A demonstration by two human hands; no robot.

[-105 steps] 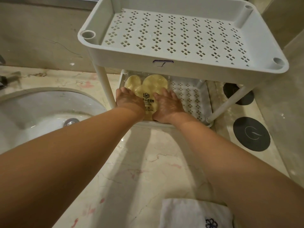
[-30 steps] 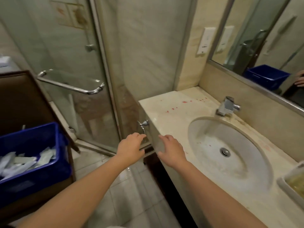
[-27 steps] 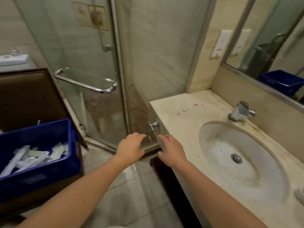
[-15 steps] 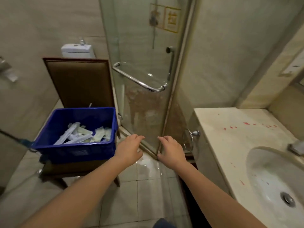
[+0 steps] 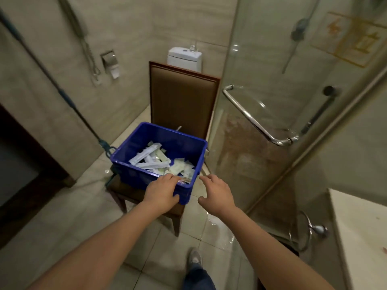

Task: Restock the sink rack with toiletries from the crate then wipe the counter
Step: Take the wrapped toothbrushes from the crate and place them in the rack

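Both hands have swung away from the sink and the rack, which are out of view now, and reach toward the blue crate (image 5: 136, 177), so one item seems delivered and the next pick is starting. That crate sits on the seat of a brown chair (image 5: 182, 101), filling most of it, with its near right corner close to the seat's front edge. The left hand (image 5: 162, 192) is over that near rim; its fingers (image 5: 170, 177) are loosely curved, holding nothing, their tips just above the packets (image 5: 155, 159) heaped against the near wall. The right hand (image 5: 216, 194) hovers just beside the same corner, apart from it, fingers spread and empty. Plenty of toiletries are left, so restocking looks far from done and the wipe has yet to come. Room is tight on the right: the glass shower door (image 5: 272, 174) stands near the crate's right side and its bar handle (image 5: 255, 120) juts outward. On the left a mop handle (image 5: 52, 80) leans down to the crate's left corner. Only a corner of the counter (image 5: 360, 227) shows at the right edge. Floor between the shoe (image 5: 194, 258) and the chair is open but looks wet.
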